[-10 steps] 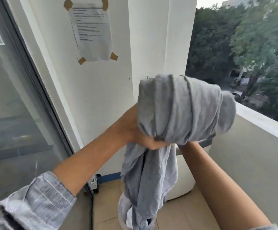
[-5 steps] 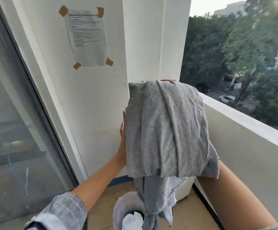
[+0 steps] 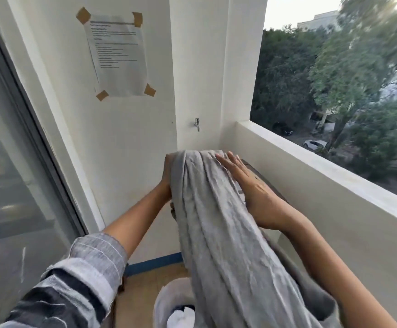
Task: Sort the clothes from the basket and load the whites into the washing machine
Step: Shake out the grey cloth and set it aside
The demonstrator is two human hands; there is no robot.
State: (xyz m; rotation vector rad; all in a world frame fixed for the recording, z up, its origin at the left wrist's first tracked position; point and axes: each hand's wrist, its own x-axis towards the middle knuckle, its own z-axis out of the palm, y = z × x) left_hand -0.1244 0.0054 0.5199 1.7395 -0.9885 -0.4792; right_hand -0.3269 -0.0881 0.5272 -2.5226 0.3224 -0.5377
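At chest height in front of me, my right hand [image 3: 252, 185] lies flat on the upper right side of the grey garment [image 3: 216, 221]. Its fingers [image 3: 228, 162] are straight and close together, pressing on the cloth and gripping nothing. My left hand [image 3: 167, 185] is at the left edge of the same garment, near its top. Most of that hand is hidden behind the fabric, so I cannot tell whether its fingers are curled or straight.

The grey garment is bunched in long folds. It runs from its top edge between my two hands down toward the lower right of the view, where it passes over my right forearm. A dark-topped unit [image 3: 261, 178], pale on its side, stands behind the garment against the balcony wall [image 3: 323, 209]; I cannot tell whether the cloth touches it.

Below the garment stands the laundry basket [image 3: 166, 301], pale and round, on the tiled floor [image 3: 140, 287]. White cloth [image 3: 180, 316] and some dark cloth show inside it.

My left sleeve [image 3: 74, 280] is grey with dark stripes and is rolled up to the elbow. A printed sheet [image 3: 117, 55] is taped to the wall above. A small tap [image 3: 197, 123] is fixed in the corner. A glass door [image 3: 10, 174] is on the left. Trees and parked cars lie beyond the balcony wall.
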